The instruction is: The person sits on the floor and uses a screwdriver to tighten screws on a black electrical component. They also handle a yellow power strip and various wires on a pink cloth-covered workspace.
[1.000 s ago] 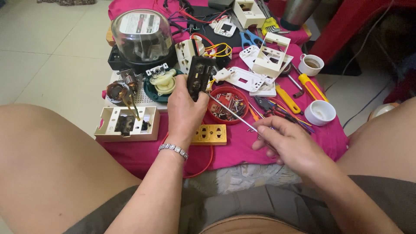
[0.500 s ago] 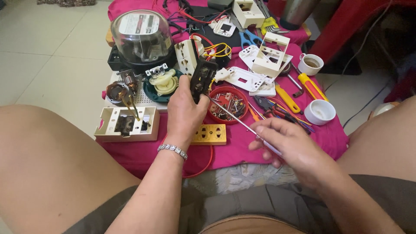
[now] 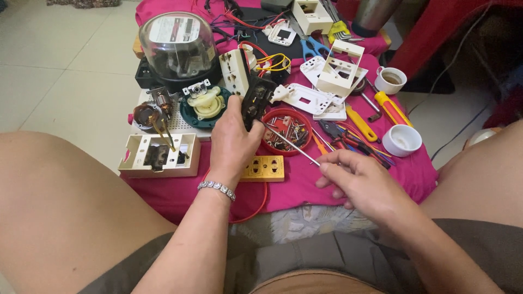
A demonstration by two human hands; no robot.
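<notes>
Two hands are seen over a pink cloth [image 3: 305, 188] spread on the surface. A black socket part [image 3: 257, 102] is gripped upright in the left hand [image 3: 233, 142], thumb and fingers closed round its lower half, w/ a beaded bracelet [image 3: 217, 189] at the wrist. The part is small, oblong, dark matt plastic, w/ holes and bits of metal showing on its face; it is held above the cloth, just left of a red bowl [image 3: 287, 132]. A thin metal-shafted screwdriver [image 3: 295, 146] is pinched in the right hand [image 3: 364, 182], fingers curled narrow round the near end (handle hidden by the fingers); its tip points toward the black part, approx. at its lower edge, but contact cannot be told.

The red bowl is round, shallow, filled w/ small screws and metal bits. A yellow socket strip [image 3: 264, 167], flat and rectangular, lies just below the left hand's wrist side. A beige open box [image 3: 160, 155] w/ a dark insert sits at left. A clear domed meter [image 3: 177, 46], glossy, stands at the back. White switch plates [image 3: 305, 98], a white frame [image 3: 340, 71], yellow-handled screwdrivers [image 3: 381, 111] and two white cups [image 3: 402, 140] lie at right.
</notes>
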